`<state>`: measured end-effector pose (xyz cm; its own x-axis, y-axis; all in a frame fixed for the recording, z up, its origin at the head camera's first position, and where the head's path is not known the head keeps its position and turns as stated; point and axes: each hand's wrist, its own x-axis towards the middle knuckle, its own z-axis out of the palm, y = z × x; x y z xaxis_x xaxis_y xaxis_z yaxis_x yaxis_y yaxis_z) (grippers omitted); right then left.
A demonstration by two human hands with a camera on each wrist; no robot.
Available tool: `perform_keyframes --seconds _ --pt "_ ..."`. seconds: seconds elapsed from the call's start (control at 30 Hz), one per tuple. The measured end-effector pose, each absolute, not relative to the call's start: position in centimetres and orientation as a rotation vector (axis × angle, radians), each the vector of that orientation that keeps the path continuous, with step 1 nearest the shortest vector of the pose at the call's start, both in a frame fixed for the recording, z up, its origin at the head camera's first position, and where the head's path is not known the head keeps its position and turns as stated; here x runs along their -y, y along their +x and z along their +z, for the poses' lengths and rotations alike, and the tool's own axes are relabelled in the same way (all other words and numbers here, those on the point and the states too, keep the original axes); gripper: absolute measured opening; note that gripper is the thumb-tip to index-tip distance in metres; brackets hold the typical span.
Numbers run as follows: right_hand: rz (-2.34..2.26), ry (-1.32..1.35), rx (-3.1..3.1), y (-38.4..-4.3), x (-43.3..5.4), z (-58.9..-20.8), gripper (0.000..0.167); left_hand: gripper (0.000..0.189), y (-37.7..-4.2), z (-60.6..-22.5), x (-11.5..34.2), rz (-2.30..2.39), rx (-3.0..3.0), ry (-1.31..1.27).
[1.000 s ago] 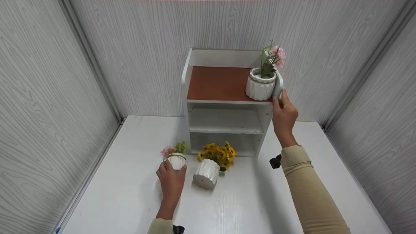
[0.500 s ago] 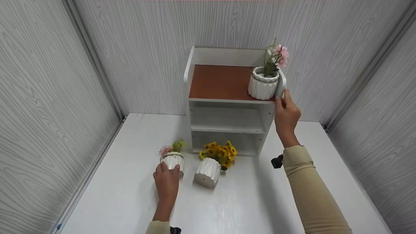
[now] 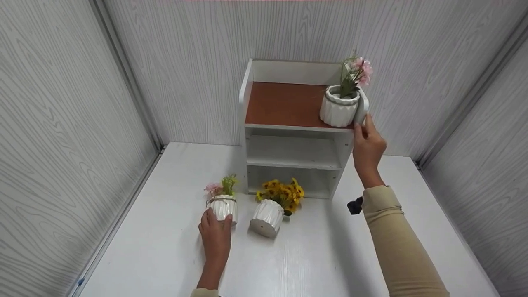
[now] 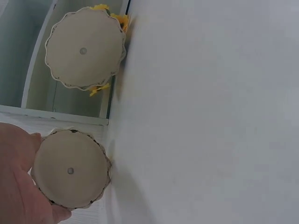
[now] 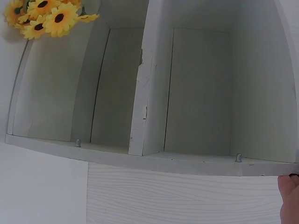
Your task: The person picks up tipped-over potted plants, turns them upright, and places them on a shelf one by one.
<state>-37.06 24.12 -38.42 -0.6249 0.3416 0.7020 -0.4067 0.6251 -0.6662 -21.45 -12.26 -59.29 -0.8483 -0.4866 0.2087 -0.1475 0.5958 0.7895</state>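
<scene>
My left hand (image 3: 215, 237) grips a small white fluted flowerpot (image 3: 225, 209) near its base, thumb on one side and fingers on the other. Pink flowers (image 3: 213, 189) and green sprigs lean out of its far end. The left wrist view shows the pot's round underside (image 4: 70, 169) facing the camera. At the upper right, my right hand (image 3: 369, 146) pinches the right side panel of a white shelf unit (image 3: 293, 165), just below its rounded upper edge. Close beside those fingers, another white flowerpot (image 3: 339, 109) with pink flowers stands upright on the brown top.
A white flowerpot (image 3: 267, 216) with yellow flowers (image 3: 284, 193) lies on its side before the shelf unit, its base facing me. Two white compartments open below the brown top (image 3: 284, 103). Grey wood-grain walls (image 3: 198, 74) enclose the white table (image 3: 165, 194).
The left hand and its flowerpot have shifted slightly left, away from the yellow-flowered pot. The right hand keeps its pinch on the side panel. The head view has turned slightly.
</scene>
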Motion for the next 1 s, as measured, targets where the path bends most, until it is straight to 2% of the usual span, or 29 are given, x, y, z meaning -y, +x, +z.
perform_keyframes --seconds 1.0 --pt "1.089 0.072 1.972 -37.3 -24.5 -38.7 0.046 0.087 -19.0 -59.6 12.3 -1.293 2.517 0.537"
